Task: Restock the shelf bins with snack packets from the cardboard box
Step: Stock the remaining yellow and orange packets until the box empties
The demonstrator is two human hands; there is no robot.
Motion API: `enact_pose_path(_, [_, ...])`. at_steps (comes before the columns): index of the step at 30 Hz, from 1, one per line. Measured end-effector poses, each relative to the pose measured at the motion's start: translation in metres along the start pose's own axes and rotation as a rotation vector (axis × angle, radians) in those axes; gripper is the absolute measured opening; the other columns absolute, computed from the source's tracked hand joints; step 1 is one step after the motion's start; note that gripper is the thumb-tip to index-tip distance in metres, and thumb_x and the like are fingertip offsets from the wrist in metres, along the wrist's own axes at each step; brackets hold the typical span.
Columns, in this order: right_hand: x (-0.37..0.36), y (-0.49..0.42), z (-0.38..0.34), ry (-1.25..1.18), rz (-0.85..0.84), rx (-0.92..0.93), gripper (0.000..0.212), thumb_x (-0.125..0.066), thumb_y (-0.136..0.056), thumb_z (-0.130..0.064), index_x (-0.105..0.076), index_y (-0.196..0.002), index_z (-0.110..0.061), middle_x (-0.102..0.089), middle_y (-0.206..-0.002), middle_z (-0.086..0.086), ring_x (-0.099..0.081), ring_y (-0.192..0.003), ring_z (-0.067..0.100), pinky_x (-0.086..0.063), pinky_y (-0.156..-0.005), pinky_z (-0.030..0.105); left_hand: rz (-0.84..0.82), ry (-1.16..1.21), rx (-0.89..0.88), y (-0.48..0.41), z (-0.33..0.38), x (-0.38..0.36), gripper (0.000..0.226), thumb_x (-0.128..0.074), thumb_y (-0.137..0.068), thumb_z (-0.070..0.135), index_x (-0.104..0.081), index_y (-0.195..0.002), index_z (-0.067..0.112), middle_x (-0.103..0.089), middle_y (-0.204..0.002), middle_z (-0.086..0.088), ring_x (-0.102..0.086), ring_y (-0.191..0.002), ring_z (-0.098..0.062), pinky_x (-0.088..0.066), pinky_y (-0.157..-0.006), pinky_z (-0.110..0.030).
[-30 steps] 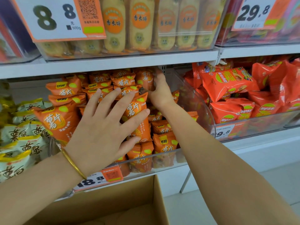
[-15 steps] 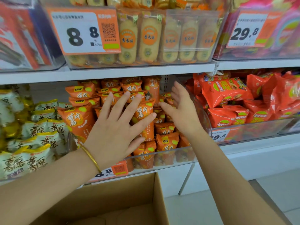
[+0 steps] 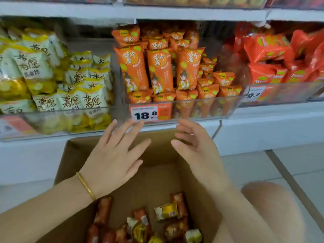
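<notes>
Left hand point(image 3: 112, 160) and right hand point(image 3: 197, 152) hover empty, fingers point(image 3: 122, 132) spread, over the cardboard box point(image 3: 163, 181); its mixed snack packets point(image 3: 166, 212) risk landing in wrong shelf bins point(image 3: 206, 100).

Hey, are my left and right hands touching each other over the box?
Apart. The head view shows bare inner wall of the cardboard box between the left hand and the right hand; both are open, holding nothing.

orange price tag point(image 3: 150, 113) showing 18.8 | second price tag point(image 3: 254, 94) sitting well to its right | floor tiles point(image 3: 273, 163) lying lower right
</notes>
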State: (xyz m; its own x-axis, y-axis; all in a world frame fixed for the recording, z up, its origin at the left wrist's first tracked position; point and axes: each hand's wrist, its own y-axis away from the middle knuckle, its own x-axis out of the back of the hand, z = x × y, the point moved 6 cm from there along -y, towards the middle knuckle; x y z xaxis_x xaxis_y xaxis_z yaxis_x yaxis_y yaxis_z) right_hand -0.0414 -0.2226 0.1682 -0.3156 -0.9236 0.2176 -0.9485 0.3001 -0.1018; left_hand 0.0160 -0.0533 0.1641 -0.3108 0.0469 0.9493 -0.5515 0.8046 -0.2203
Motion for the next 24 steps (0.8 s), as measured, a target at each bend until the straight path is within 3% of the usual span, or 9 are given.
enact_pose_path(3, [-0.042,0.044,0.058,0.088,-0.013,-0.194,0.041,-0.064,-0.090,-0.016,-0.053,-0.126,-0.033,-0.055,-0.122,-0.017,-0.056,-0.106,-0.005,-0.045,-0.084,0.005,-0.236,0.028,-0.037,0.058,-0.003,-0.045,0.046,-0.045,-0.086,0.041,-0.062,-0.124,0.022,-0.041,-0.145,-0.018,-0.038,-0.134,-0.036,-0.034,-0.105,-0.058])
enact_pose_path(6, [-0.074,0.084,0.111,0.197,-0.056,-0.369,0.041,-0.064,-0.091,-0.017,-0.053,-0.128,-0.029,-0.055,-0.123,-0.009,-0.057,-0.103,0.000,-0.046,-0.078,0.006,-0.441,0.024,-0.103,0.093,-0.002,-0.075,0.051,-0.068,-0.078,0.045,-0.063,-0.124,0.026,-0.046,-0.142,-0.018,-0.045,-0.129,-0.036,-0.040,-0.100,-0.058])
enact_pose_path(9, [-0.090,0.086,0.150,0.389,-0.162,-0.418,0.044,-0.064,-0.091,-0.015,-0.052,-0.132,-0.024,-0.050,-0.130,-0.005,-0.056,-0.105,0.006,-0.045,-0.085,0.011,-0.498,0.043,-0.169,0.104,0.005,-0.090,0.058,-0.046,-0.092,0.049,-0.030,-0.146,0.034,-0.012,-0.158,-0.015,-0.016,-0.144,-0.033,-0.018,-0.114,-0.053])
enact_pose_path(11, [-0.092,0.079,0.176,0.472,-0.195,-0.458,0.044,-0.064,-0.091,-0.013,-0.052,-0.133,-0.021,-0.050,-0.131,-0.003,-0.053,-0.104,0.006,-0.042,-0.089,0.015,-0.600,0.035,-0.182,0.108,0.009,-0.100,0.059,-0.032,-0.098,0.049,-0.008,-0.150,0.035,0.008,-0.159,-0.011,0.002,-0.146,-0.029,-0.007,-0.118,-0.049])
enact_pose_path(14, [-0.088,0.077,0.232,0.590,-0.212,-0.582,0.044,-0.064,-0.089,-0.009,-0.053,-0.132,-0.014,-0.055,-0.133,0.003,-0.055,-0.112,0.013,-0.042,-0.094,0.022,-0.665,0.060,-0.207,0.113,0.020,-0.113,0.061,-0.032,-0.098,0.048,-0.002,-0.150,0.034,0.010,-0.158,-0.010,0.004,-0.145,-0.029,-0.007,-0.118,-0.048])
enact_pose_path(16, [-0.088,0.084,0.270,0.744,-0.314,-0.639,0.045,-0.064,-0.089,-0.010,-0.052,-0.132,-0.014,-0.055,-0.134,0.008,-0.054,-0.119,0.022,-0.042,-0.096,0.027,-0.722,0.065,-0.221,0.121,0.024,-0.121,0.062,-0.033,-0.098,0.048,-0.002,-0.150,0.033,0.009,-0.158,-0.011,0.002,-0.145,-0.030,-0.009,-0.118,-0.048])
enact_pose_path(18, [-0.090,0.085,0.294,0.908,-0.437,-0.599,0.046,-0.063,-0.090,-0.011,-0.050,-0.133,-0.015,-0.051,-0.135,0.008,-0.050,-0.123,0.025,-0.042,-0.100,0.032,-0.786,0.066,-0.223,0.127,0.026,-0.127,0.063,-0.034,-0.098,0.048,0.000,-0.150,0.034,0.009,-0.158,-0.010,0.002,-0.145,-0.029,-0.010,-0.118,-0.046])
enact_pose_path(24, [-0.119,0.076,0.321,1.358,-0.796,-0.221,0.054,-0.059,-0.088,-0.007,-0.039,-0.137,-0.014,-0.045,-0.139,0.009,-0.037,-0.129,0.030,-0.037,-0.103,0.041,-0.920,0.081,-0.209,0.136,0.024,-0.138,0.064,-0.033,-0.098,0.049,0.004,-0.149,0.036,0.013,-0.158,-0.006,0.001,-0.145,-0.028,-0.013,-0.118,-0.042])
